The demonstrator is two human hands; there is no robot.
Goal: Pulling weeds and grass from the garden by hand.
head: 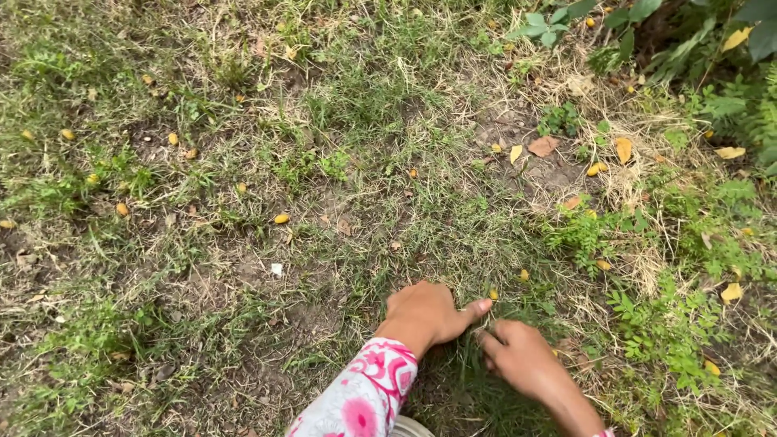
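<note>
Low in the frame, on a patchy lawn of thin grass and bare soil, both hands work the same tuft of grass — it stands between them, just right of the left hand and just left of the right hand. The blades rise roughly upright, leaning slightly toward the person. Neither hand is clearly nearer; both touch the tuft. The left hand, with a pink-and-white floral sleeve behind it, is curled knuckles-up with its thumb stretched out toward the blades. The right hand is closed loosely, fingers bunched around the grass at its base — whether it truly pinches the stems I cannot tell. Small yellow fallen leaves lie scattered well apart from both hands
</note>
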